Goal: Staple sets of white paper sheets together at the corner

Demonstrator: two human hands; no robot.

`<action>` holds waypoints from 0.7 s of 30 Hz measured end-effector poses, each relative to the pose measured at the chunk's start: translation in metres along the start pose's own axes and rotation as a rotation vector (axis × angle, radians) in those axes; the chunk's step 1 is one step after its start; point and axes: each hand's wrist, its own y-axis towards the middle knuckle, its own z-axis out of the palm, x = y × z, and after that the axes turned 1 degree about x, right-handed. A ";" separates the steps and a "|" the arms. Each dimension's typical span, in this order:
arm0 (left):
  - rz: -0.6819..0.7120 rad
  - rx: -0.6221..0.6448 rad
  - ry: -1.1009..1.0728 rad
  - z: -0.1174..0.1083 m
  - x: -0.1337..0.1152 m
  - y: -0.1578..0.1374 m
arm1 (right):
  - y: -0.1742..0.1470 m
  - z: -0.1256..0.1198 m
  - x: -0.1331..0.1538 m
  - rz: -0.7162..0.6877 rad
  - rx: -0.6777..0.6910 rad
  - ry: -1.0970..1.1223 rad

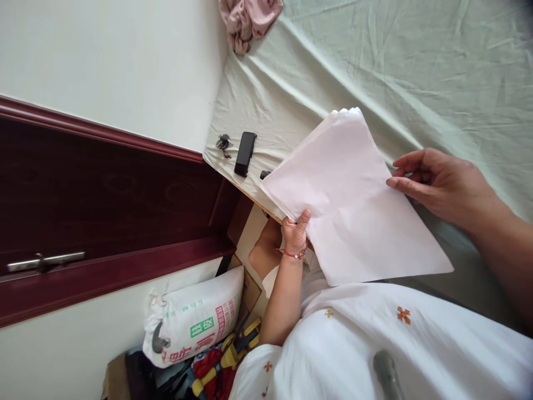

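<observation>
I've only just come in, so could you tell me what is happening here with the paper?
A person in a white top holds a stack of pale sheets of paper over a bed covered with a light green sheet. The left hand grips the stack's lower edge, thumb on top; the right hand pinches its far edge. On the bed's corner lie a black phone and a bunch of keys; a pink cloth sits further up the bed.

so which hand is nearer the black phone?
Left. The left hand grips the paper sheets just below the black phone; the right hand is across the sheets.
</observation>
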 end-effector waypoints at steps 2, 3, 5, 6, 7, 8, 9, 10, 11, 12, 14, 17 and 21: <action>0.004 -0.005 -0.015 0.000 0.000 0.000 | 0.000 -0.001 0.003 0.000 0.074 -0.030; 0.006 -0.006 -0.016 0.000 -0.001 0.000 | -0.001 -0.001 0.005 0.003 0.114 -0.053; 0.012 -0.003 -0.018 0.000 -0.001 0.000 | -0.002 -0.001 0.008 0.019 0.171 -0.081; 0.016 0.001 -0.023 0.001 -0.001 0.000 | -0.002 -0.001 0.009 0.025 0.188 -0.078; 0.018 0.009 -0.028 0.001 -0.001 0.000 | -0.002 -0.001 0.009 0.027 0.194 -0.071; 0.016 0.019 -0.033 0.000 0.000 0.000 | -0.002 -0.001 0.009 0.027 0.198 -0.073; 0.012 0.029 -0.035 0.000 0.000 0.000 | -0.002 -0.002 0.008 0.024 0.204 -0.086; 0.005 0.037 -0.032 -0.001 0.000 0.000 | -0.002 -0.002 0.008 0.017 0.211 -0.110; -0.006 0.044 -0.024 -0.001 0.000 -0.001 | -0.002 -0.003 0.007 0.008 0.221 -0.142; -0.018 0.046 -0.014 -0.002 0.000 -0.001 | -0.002 -0.004 0.006 -0.002 0.233 -0.176; -0.038 0.040 0.005 -0.003 0.000 -0.001 | -0.001 -0.005 0.006 -0.023 0.256 -0.233; -0.033 0.020 0.010 -0.004 0.000 -0.001 | -0.002 -0.006 0.008 -0.035 0.267 -0.258; -0.011 0.020 -0.023 -0.002 -0.001 -0.001 | -0.003 -0.002 0.008 -0.026 0.192 -0.165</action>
